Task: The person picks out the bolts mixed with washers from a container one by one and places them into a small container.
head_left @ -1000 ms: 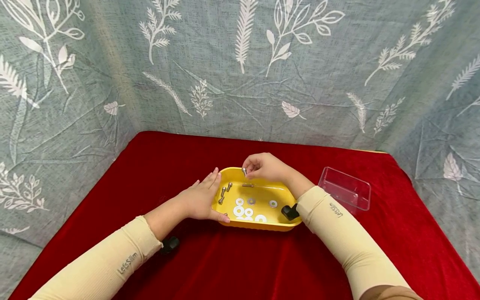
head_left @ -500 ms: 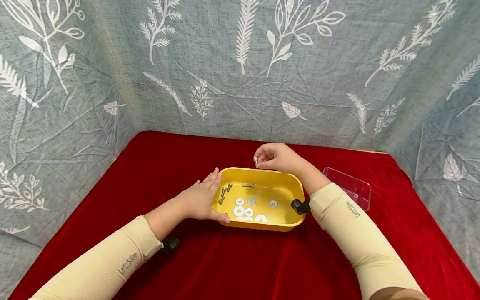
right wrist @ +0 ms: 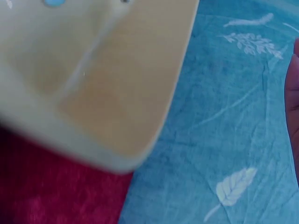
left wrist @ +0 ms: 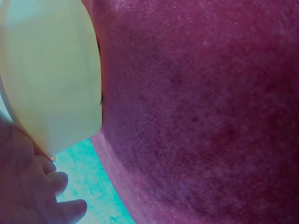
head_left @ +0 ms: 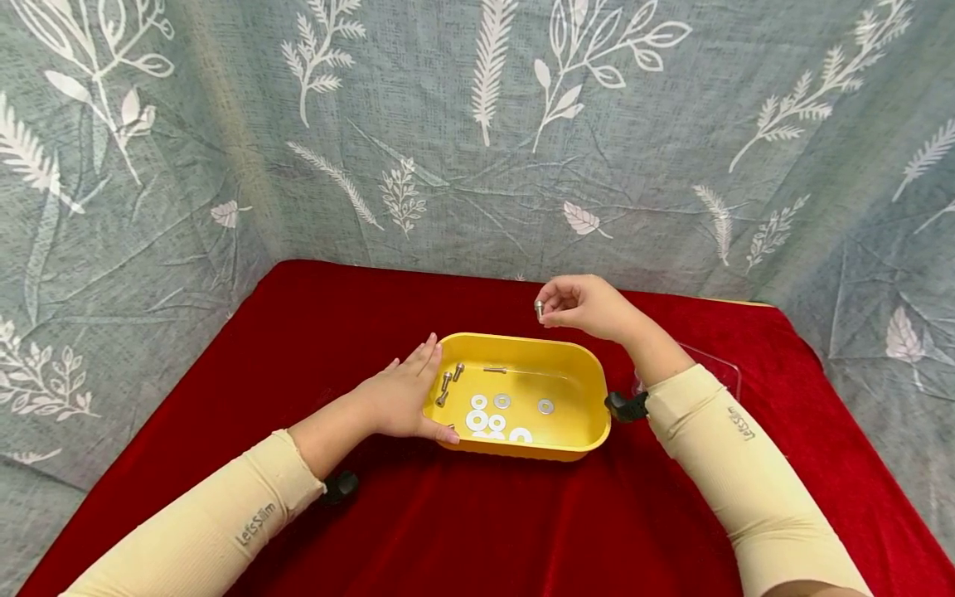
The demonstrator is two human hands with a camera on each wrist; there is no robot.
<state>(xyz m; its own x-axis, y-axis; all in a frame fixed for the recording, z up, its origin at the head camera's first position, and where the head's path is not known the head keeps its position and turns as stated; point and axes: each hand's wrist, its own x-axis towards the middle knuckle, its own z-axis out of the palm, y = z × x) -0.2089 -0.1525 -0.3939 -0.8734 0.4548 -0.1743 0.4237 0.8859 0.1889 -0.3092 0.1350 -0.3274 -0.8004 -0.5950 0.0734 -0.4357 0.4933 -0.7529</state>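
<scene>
A yellow plastic tray [head_left: 522, 452] stands on the red cloth, also seen as the pale yellow tray wall [left wrist: 51, 79] in the left wrist view. My left hand [head_left: 400, 398] rests against its left end, fingers straight, thumb over the front rim. My right hand [head_left: 588, 305] is raised behind the tray's back right rim, pinching a silver bolt [head_left: 540, 310] between thumb and fingertips. In the right wrist view only a sliver of that hand [right wrist: 293, 107] shows, and the bolt is out of sight. Inside the tray lie several similar bolts [head_left: 446, 381] at the left and several flat washers [head_left: 477, 420].
A clear plastic box [head_left: 719, 365] stands right of the tray, mostly hidden behind my right forearm. Red cloth [head_left: 358, 307] covers the table. A grey-blue leaf-patterned curtain [head_left: 448, 166] hangs at the back and sides.
My right hand has lifted from over the tray and moved right and back past its rim, carrying the bolt. The left hand stays against the tray's left end.
</scene>
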